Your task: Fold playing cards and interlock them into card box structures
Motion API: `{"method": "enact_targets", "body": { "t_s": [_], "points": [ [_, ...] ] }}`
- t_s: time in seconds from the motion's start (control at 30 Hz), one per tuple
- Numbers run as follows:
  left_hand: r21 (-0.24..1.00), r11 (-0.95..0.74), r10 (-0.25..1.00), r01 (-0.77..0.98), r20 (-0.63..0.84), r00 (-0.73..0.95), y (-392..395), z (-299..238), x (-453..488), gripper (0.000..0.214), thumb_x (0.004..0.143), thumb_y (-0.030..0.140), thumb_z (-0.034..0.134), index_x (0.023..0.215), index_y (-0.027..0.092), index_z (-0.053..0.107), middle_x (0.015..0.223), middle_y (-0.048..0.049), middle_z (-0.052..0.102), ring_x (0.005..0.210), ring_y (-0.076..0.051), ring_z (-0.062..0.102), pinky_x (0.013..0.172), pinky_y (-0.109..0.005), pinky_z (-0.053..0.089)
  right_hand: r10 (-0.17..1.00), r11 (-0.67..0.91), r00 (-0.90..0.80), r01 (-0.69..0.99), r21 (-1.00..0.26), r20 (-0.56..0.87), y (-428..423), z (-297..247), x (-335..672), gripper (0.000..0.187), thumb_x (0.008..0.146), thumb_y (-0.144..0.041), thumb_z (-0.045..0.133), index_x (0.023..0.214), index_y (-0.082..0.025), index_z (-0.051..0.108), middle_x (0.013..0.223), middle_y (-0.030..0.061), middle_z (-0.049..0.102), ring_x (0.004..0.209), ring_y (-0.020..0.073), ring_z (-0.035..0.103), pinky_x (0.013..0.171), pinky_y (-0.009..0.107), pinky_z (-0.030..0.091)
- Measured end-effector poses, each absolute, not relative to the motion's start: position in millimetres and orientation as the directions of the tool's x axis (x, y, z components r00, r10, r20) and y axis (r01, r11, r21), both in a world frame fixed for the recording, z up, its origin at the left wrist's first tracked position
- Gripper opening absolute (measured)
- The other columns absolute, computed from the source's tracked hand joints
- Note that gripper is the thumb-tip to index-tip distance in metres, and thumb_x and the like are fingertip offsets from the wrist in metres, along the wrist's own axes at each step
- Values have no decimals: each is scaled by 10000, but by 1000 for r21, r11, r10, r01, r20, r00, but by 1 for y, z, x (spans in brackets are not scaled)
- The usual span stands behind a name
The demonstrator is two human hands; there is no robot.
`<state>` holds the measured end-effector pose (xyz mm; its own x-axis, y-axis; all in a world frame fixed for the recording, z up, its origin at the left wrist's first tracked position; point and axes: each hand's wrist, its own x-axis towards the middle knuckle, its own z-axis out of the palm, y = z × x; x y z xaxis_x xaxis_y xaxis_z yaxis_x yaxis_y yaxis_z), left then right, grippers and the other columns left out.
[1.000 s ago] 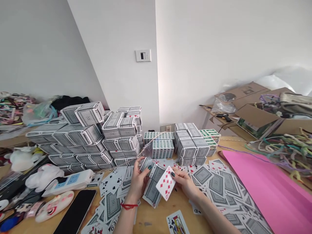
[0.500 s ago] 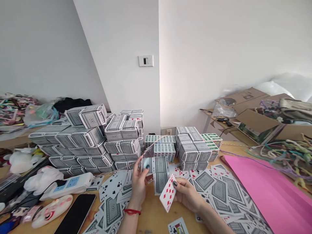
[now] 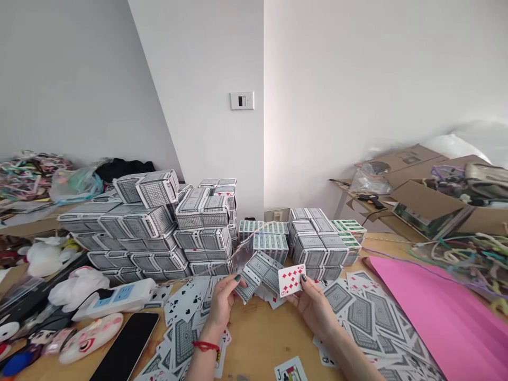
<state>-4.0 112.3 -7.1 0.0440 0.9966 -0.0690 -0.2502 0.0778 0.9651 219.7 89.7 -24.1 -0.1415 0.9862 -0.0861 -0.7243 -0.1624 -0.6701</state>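
Observation:
My left hand (image 3: 223, 304), with dark nails and a red string bracelet, grips one end of a folded playing-card piece (image 3: 260, 271) showing grey patterned backs. It is held tilted just above the table. My right hand (image 3: 313, 307) pinches a playing card (image 3: 290, 280) with red diamonds, face toward me. The diamond card overlaps the right end of the folded piece; whether they touch, I cannot tell. Behind them stand stacked blocks of folded cards, a tall group (image 3: 143, 227) at left and a smaller group (image 3: 315, 246) at right. Loose cards (image 3: 361, 317) lie spread beside my right forearm.
Green-white card boxes (image 3: 270, 248) stand behind my hands. To the left lie a black phone (image 3: 125, 346), a white power strip (image 3: 115, 300) and more loose cards (image 3: 182, 341). At right are a pink sheet (image 3: 428, 323), an open cardboard box (image 3: 426, 203) and tangled fuzzy stems (image 3: 472, 264).
The folded card piece has been tilted and turned in my left hand. My right hand has moved up and right, rotating the diamond card nearly level. The view has shifted slightly.

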Motion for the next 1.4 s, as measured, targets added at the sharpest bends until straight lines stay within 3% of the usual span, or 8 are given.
{"method": "enact_targets", "body": {
  "t_s": [0.17,0.43,0.57,0.67,0.77,0.87,1.1,1.4],
  "points": [
    [967,129,989,-220,-111,96,109,2,2,253,663,347,649,841,176,588,654,-1,605,525,-139,542,505,-239,406,987,-163,-124,-716,-679,-106,91,-26,222,190,736,-352,675,800,-176,644,806,42,665,740,161,600,682,293,488],
    [913,277,938,-299,-190,288,98,14,7,695,636,245,718,1203,265,316,914,-53,651,654,-212,657,543,-296,495,992,-118,-51,-730,-674,-117,92,-26,221,196,697,-334,713,784,-172,645,769,28,657,691,138,587,644,254,475],
    [892,375,888,-253,-267,374,99,7,10,520,653,287,712,1110,170,493,873,-88,673,677,-237,665,543,-301,499,993,-97,-27,-709,-699,-111,91,-26,219,203,677,-337,724,748,-171,631,732,25,629,667,142,568,622,258,467],
    [854,374,917,-362,-282,282,100,-1,17,454,636,297,725,1035,169,549,814,-60,688,717,-228,666,604,-304,507,995,-65,15,-639,-766,-97,90,-27,219,228,687,-359,708,651,-174,580,585,-16,544,522,103,493,495,214,415],
    [795,332,943,-507,-293,158,102,-8,22,326,620,263,732,897,178,584,787,-34,696,794,-221,660,704,-316,505,996,42,85,-468,-883,3,86,-28,217,287,744,-406,644,612,-178,530,509,-36,478,433,89,446,420,208,367],
    [738,301,947,-604,-306,98,104,-10,22,218,617,208,721,784,181,584,798,-27,701,813,-214,658,750,-323,498,986,156,90,-266,-951,137,80,-27,212,294,785,-432,587,644,-188,504,538,-11,551,464,130,540,486,257,448],
    [683,305,950,-664,-264,165,106,-12,18,152,634,141,688,751,154,592,808,-49,704,745,-205,666,752,-345,499,958,286,-5,-68,-956,287,65,-27,197,257,873,-411,451,706,-221,409,574,16,627,560,164,626,576,280,497],
    [783,222,975,-581,-179,131,110,-14,20,199,652,230,680,822,155,610,912,-63,697,917,-248,630,823,-379,465,957,292,-41,140,-946,289,65,-31,195,220,867,-361,442,695,-229,408,550,4,593,493,152,573,514,260,435]
  ]
}}
